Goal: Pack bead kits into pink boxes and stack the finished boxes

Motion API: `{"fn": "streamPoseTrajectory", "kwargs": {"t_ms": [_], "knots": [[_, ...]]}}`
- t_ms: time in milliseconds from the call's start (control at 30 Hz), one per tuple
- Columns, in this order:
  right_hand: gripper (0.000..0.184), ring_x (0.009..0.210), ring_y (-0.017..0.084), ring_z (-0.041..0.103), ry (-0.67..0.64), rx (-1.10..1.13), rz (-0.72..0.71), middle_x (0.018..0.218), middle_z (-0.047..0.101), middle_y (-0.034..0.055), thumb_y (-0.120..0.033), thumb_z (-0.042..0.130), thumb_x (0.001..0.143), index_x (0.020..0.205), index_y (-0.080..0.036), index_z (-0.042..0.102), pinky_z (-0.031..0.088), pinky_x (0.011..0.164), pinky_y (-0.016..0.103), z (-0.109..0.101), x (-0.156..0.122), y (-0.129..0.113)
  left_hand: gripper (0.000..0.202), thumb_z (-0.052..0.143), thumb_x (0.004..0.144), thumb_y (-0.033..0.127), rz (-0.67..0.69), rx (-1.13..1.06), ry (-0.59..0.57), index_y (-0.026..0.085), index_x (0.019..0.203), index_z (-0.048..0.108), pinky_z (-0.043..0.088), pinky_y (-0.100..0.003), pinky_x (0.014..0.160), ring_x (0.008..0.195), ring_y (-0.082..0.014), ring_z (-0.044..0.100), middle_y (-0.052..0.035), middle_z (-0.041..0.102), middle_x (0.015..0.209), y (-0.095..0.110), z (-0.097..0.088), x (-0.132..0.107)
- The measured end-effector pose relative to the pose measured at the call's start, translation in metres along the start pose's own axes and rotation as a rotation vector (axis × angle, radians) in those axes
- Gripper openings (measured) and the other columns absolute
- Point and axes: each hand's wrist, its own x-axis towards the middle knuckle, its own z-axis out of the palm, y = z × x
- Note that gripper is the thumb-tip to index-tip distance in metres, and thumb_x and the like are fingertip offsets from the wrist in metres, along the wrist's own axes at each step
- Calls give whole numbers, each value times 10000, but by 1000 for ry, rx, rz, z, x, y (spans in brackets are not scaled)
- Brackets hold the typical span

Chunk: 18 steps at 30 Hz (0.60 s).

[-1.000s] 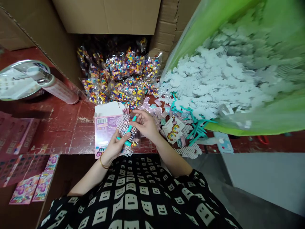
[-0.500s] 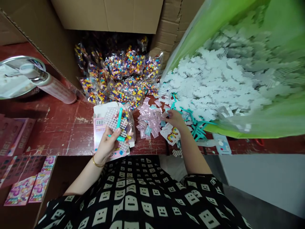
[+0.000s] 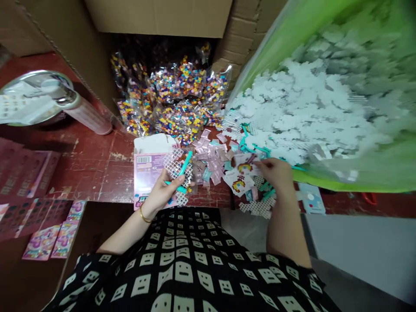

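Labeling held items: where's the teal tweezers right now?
Head view, centre-left: teal tweezers in the left hand, against a white grid board, over the pink box.

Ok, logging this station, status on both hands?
Left hand grips grid sheet and teal tool over pink box. Right hand on pattern card. Pink packets between.

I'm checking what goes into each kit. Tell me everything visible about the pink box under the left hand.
The pink cardboard box lies flat on the worn red tabletop, its white top flap open toward the bags of coloured beads. A white barcode label shows near its upper edge, with colourful print at the bottom. The left hand covers its right part, holding a white plastic grid and teal stick over it.
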Motion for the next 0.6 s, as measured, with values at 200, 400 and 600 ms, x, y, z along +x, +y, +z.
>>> {"fn": "streamPoseTrajectory", "kwargs": {"t_ms": [200,400,600], "knots": [[295,513,140,506,27,986,-100,590,617,7,-483,778,665,644,-220,648,411,504,282,23,-82,-100,626,856,650,504,99,1,-61,202,1084,520,577,-288,738,845,-195,726,-43,712,1012,-12,7,1],[332,456,84,419,82,881,-271,489,486,-53,-361,687,788,553,-192,525,356,492,236,65,-118,-153,646,893,598,481,178,-23,-29,194,1055,538,564,-291,806,936,-193,697,-50,706,1028,-12,4,-6],[302,485,90,441,49,794,-334,518,485,-57,-355,713,784,592,-201,538,375,505,239,61,-109,-144,602,857,663,452,95,-26,27,193,1095,527,588,-308,783,876,-184,712,-64,726,1039,-7,6,-12]]}}
